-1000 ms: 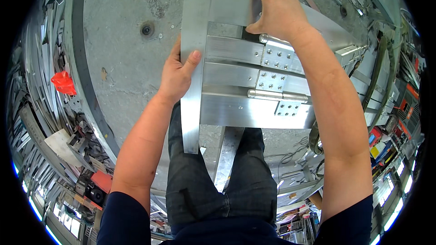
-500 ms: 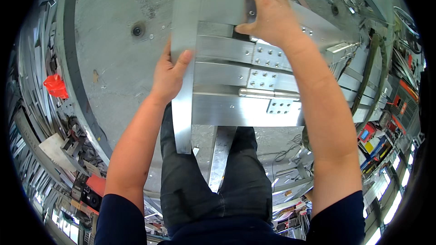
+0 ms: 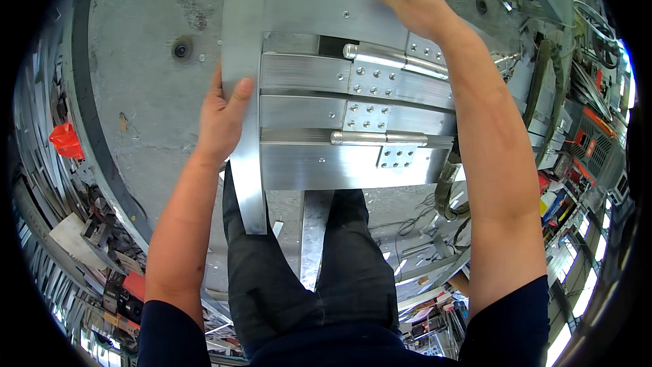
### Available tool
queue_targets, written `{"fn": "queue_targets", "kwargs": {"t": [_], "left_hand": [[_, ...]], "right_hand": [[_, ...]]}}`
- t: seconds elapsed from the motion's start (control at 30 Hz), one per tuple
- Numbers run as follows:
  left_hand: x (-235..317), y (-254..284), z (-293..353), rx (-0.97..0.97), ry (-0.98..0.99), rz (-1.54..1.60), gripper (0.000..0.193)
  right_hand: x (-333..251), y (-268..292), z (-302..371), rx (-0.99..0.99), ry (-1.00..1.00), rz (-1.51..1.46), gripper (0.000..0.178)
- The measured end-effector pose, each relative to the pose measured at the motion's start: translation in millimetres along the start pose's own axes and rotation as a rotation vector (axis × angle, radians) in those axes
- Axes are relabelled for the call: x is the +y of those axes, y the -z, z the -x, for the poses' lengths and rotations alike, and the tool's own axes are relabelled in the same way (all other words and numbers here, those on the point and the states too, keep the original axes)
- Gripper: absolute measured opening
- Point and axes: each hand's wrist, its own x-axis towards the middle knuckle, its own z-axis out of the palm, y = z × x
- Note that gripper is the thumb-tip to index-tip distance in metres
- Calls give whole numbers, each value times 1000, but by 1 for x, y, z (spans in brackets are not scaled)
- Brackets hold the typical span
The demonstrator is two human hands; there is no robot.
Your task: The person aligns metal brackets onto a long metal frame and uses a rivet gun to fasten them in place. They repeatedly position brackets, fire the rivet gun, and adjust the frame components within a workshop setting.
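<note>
My left hand (image 3: 223,117) is closed round the long flat metal bar (image 3: 243,61), its thumb on the near face and its fingers partly hidden along the outer edge. Across from it, my right hand (image 3: 411,1) holds the far edge of the wide metal panel (image 3: 309,3), thumb on top and the other fingers mostly out of sight. Between the hands lie several brushed metal slats (image 3: 299,73), butted against the bar. Screwed hinges sit on them, including an upper barrel hinge (image 3: 377,56) and a lower barrel hinge (image 3: 379,138).
A metal beam (image 3: 315,231) runs between my legs beneath the slats. At left, a floor rail (image 3: 92,95) separates the concrete from stacked metal strips and a red bag (image 3: 66,141). To the right are a hose (image 3: 540,81) and an orange-and-grey machine (image 3: 592,139).
The metal assembly has shifted left in view, and my left hand with it on the bar. My right hand has slid along the panel toward its outer far edge, uncovering the upper hinge.
</note>
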Motion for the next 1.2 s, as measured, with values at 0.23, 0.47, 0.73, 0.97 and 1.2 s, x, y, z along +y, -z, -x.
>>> {"fn": "queue_targets", "kwargs": {"t": [0.23,0.47,0.73,0.97,1.2], "left_hand": [[-3,1,0,19,-101,-138,62],[3,2,1,-2,-22,-94,67],[-2,2,1,2,-26,-35,65],[1,0,3,20,-43,-3,63],[-5,4,3,27,-38,-34,65]], "right_hand": [[-15,6,5,-33,-61,17,58],[-10,6,2,-64,-34,8,58],[0,-1,8,-14,63,39,66],[26,11,37,193,125,311,87],[73,22,76,422,24,208,94]]}}
